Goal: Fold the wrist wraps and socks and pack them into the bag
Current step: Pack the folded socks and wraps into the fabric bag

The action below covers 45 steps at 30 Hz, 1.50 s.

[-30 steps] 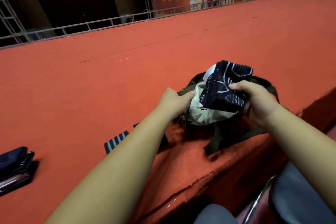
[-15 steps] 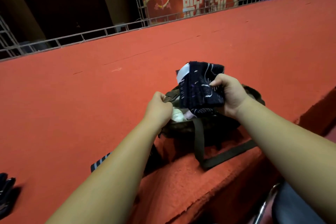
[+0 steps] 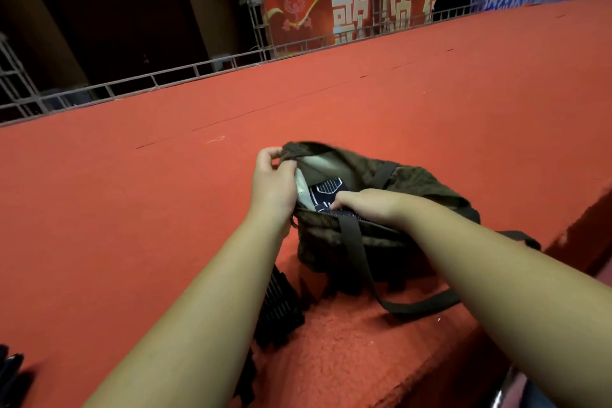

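Note:
An olive-green bag (image 3: 420, 189) with a pale lining stands open on the red carpeted platform (image 3: 132, 209). My left hand (image 3: 273, 182) grips the bag's rim at its left corner and holds the mouth up. My right hand (image 3: 367, 205) is down inside the opening, its fingers hidden against a folded black cloth with white line patterns (image 3: 326, 190) that sits in the bag. A black piece with white stripes (image 3: 280, 305) lies on the carpet under my left forearm.
The bag's strap (image 3: 410, 305) trails over the carpet toward the platform's front edge (image 3: 463, 351). Dark folded cloth (image 3: 8, 371) shows at the bottom left corner. A metal railing (image 3: 165, 78) and red banner (image 3: 347, 10) line the far side.
My right hand has gone from holding the patterned cloth above the bag to pushing it down inside. My left hand has lifted the rim higher, opening the mouth wider.

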Each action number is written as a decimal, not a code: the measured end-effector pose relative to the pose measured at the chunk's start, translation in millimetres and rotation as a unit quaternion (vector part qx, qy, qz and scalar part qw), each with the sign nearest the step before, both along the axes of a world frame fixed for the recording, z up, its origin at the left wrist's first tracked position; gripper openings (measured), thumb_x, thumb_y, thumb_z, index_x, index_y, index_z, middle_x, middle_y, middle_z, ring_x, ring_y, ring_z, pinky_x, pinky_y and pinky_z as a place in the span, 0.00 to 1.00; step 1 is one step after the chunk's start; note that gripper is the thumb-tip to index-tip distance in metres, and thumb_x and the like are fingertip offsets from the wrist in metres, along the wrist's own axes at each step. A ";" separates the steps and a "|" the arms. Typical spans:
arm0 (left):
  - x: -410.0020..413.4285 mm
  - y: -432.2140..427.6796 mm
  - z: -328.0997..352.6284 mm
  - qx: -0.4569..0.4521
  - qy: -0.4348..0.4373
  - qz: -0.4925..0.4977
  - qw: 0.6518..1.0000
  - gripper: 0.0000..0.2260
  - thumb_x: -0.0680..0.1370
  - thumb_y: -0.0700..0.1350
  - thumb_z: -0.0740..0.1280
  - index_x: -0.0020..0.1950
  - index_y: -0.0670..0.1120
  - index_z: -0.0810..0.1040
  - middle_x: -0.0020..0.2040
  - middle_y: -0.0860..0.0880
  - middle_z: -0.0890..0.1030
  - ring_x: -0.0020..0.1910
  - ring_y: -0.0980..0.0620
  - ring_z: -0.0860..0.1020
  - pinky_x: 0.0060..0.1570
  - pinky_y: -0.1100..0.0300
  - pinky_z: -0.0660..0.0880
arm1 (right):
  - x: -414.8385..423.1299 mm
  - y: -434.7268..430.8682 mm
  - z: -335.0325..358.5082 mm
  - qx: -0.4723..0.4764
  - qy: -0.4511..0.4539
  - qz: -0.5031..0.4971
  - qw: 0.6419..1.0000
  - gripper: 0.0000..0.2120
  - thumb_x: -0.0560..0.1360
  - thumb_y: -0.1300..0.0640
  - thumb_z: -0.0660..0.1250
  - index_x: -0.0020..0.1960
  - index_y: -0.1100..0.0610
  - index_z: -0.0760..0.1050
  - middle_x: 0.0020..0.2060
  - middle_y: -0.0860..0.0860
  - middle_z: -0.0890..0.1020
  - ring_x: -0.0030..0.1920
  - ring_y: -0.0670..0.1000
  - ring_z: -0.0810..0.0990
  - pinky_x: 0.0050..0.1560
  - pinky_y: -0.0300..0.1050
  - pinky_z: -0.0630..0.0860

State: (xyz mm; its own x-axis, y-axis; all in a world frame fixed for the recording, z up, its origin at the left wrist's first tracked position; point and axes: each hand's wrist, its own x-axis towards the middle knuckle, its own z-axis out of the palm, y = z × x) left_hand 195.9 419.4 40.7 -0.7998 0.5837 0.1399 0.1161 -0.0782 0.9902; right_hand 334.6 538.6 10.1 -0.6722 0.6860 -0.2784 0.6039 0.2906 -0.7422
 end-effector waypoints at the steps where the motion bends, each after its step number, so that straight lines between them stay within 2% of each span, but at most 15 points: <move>1: -0.1 3.0 6.8 0.003 0.019 -0.006 1.000 0.10 0.79 0.39 0.65 0.55 0.53 0.78 0.50 0.44 0.84 0.39 0.48 0.82 0.39 0.54 0.77 | -2.1 -0.2 -0.6 0.009 -0.010 0.003 1.000 0.19 0.72 0.31 0.64 0.42 0.43 0.87 0.56 0.50 0.85 0.55 0.52 0.81 0.62 0.50 0.74; 5: 0.2 7.3 18.3 -0.021 0.053 -0.025 0.998 0.10 0.79 0.39 0.64 0.56 0.51 0.78 0.46 0.44 0.84 0.37 0.48 0.80 0.36 0.53 0.74 | -10.0 -1.0 -1.6 0.030 -0.055 0.025 0.998 0.21 0.77 0.35 0.60 0.37 0.42 0.86 0.49 0.50 0.84 0.51 0.52 0.81 0.61 0.50 0.75; 10: -0.8 -2.9 14.7 -0.078 0.064 -0.036 0.994 0.06 0.80 0.45 0.69 0.55 0.46 0.80 0.47 0.48 0.84 0.43 0.48 0.81 0.46 0.50 0.80 | -15.6 -0.2 -0.7 0.091 -0.068 0.036 0.993 0.29 0.74 0.29 0.62 0.56 0.52 0.80 0.60 0.50 0.83 0.59 0.54 0.81 0.54 0.51 0.73; 15: 2.0 -12.3 19.9 -0.087 0.055 -0.061 0.993 0.25 0.77 0.42 0.73 0.72 0.48 0.67 0.58 0.50 0.80 0.54 0.49 0.84 0.56 0.49 0.82 | 4.7 -8.3 8.6 0.149 0.027 0.025 0.988 0.38 0.71 0.30 0.71 0.71 0.52 0.67 0.62 0.49 0.78 0.57 0.50 0.79 0.46 0.44 0.72; 18: 3.4 -17.1 20.1 -0.067 0.061 -0.070 0.993 0.29 0.78 0.39 0.72 0.75 0.52 0.66 0.58 0.50 0.82 0.54 0.47 0.85 0.57 0.46 0.82 | 11.5 -13.2 11.5 0.221 0.142 0.091 0.961 0.26 0.74 0.46 0.75 0.70 0.45 0.72 0.64 0.47 0.75 0.59 0.43 0.76 0.56 0.37 0.71; 22: 5.7 -21.2 17.0 -0.051 0.047 -0.087 0.994 0.27 0.79 0.35 0.69 0.76 0.52 0.67 0.59 0.51 0.83 0.55 0.43 0.86 0.58 0.42 0.82 | 5.2 -8.7 1.6 0.256 0.028 0.181 0.949 0.21 0.83 0.41 0.67 0.74 0.43 0.76 0.70 0.39 0.77 0.72 0.44 0.74 0.72 0.45 0.70; 24: 6.6 -21.2 18.3 -0.035 -0.001 -0.100 0.994 0.28 0.80 0.32 0.68 0.78 0.46 0.66 0.61 0.51 0.82 0.54 0.44 0.86 0.52 0.45 0.84 | 2.0 -7.6 -2.7 0.248 -0.012 0.181 0.952 0.21 0.84 0.38 0.63 0.74 0.42 0.76 0.69 0.39 0.78 0.73 0.47 0.74 0.68 0.46 0.70; 27: 10.1 -20.5 27.1 -0.013 -0.080 -0.109 0.991 0.29 0.79 0.29 0.67 0.79 0.41 0.66 0.64 0.47 0.82 0.49 0.45 0.85 0.42 0.53 0.81 | -3.5 -8.3 -2.8 0.221 -0.039 0.174 0.959 0.10 0.84 0.40 0.63 0.62 0.41 0.78 0.57 0.43 0.81 0.61 0.50 0.80 0.52 0.45 0.72; 29: 14.3 -21.8 32.6 -0.013 -0.054 -0.115 0.992 0.29 0.79 0.28 0.64 0.80 0.41 0.64 0.62 0.49 0.85 0.44 0.45 0.83 0.39 0.53 0.79 | -5.3 -8.6 -4.5 0.216 -0.043 0.160 0.962 0.05 0.84 0.40 0.64 0.56 0.39 0.76 0.52 0.44 0.81 0.56 0.50 0.80 0.49 0.44 0.72; 32: 16.4 -27.2 38.1 -0.031 0.038 -0.101 0.994 0.31 0.78 0.27 0.61 0.79 0.43 0.62 0.56 0.56 0.88 0.41 0.46 0.79 0.38 0.52 0.77 | -6.6 -12.4 -9.9 0.210 -0.037 0.143 0.967 0.13 0.83 0.36 0.61 0.57 0.42 0.78 0.55 0.46 0.83 0.56 0.51 0.81 0.53 0.47 0.74; 34: 14.0 -30.2 39.0 -0.042 0.065 -0.075 0.994 0.31 0.78 0.29 0.62 0.80 0.46 0.62 0.56 0.56 0.87 0.46 0.47 0.84 0.48 0.47 0.83 | -3.9 -16.3 -10.1 0.200 -0.012 0.131 0.971 0.15 0.84 0.35 0.59 0.52 0.44 0.77 0.56 0.45 0.82 0.57 0.50 0.80 0.54 0.47 0.72; 37: 15.2 -35.0 41.4 -0.072 0.079 -0.053 0.993 0.31 0.78 0.32 0.67 0.79 0.50 0.65 0.58 0.53 0.83 0.52 0.47 0.85 0.57 0.43 0.83 | 11.1 -20.9 -8.7 0.146 0.082 0.080 0.983 0.22 0.84 0.36 0.62 0.74 0.42 0.76 0.73 0.40 0.76 0.75 0.45 0.72 0.69 0.41 0.67; 40: 19.7 -39.5 39.8 -0.100 0.096 -0.051 0.989 0.28 0.77 0.32 0.68 0.74 0.52 0.71 0.58 0.51 0.81 0.49 0.50 0.83 0.49 0.51 0.83 | 30.3 -20.0 -7.5 0.152 0.109 0.025 0.982 0.27 0.84 0.38 0.63 0.80 0.46 0.71 0.73 0.38 0.72 0.76 0.40 0.68 0.72 0.38 0.62; 42: 22.5 -42.4 34.9 -0.114 0.107 -0.042 0.987 0.24 0.78 0.32 0.68 0.70 0.52 0.74 0.56 0.52 0.80 0.45 0.53 0.81 0.41 0.58 0.79 | 41.6 -8.2 -8.0 0.172 0.077 -0.012 0.982 0.29 0.84 0.40 0.64 0.81 0.50 0.69 0.76 0.43 0.70 0.78 0.46 0.68 0.74 0.39 0.61; 45: 23.8 -46.5 25.0 -0.132 0.128 -0.035 0.982 0.19 0.78 0.33 0.70 0.64 0.51 0.77 0.55 0.52 0.80 0.45 0.55 0.81 0.44 0.55 0.80 | 61.1 16.1 3.9 0.236 -0.010 -0.032 0.971 0.29 0.83 0.49 0.65 0.83 0.50 0.66 0.85 0.47 0.59 0.83 0.54 0.63 0.80 0.43 0.57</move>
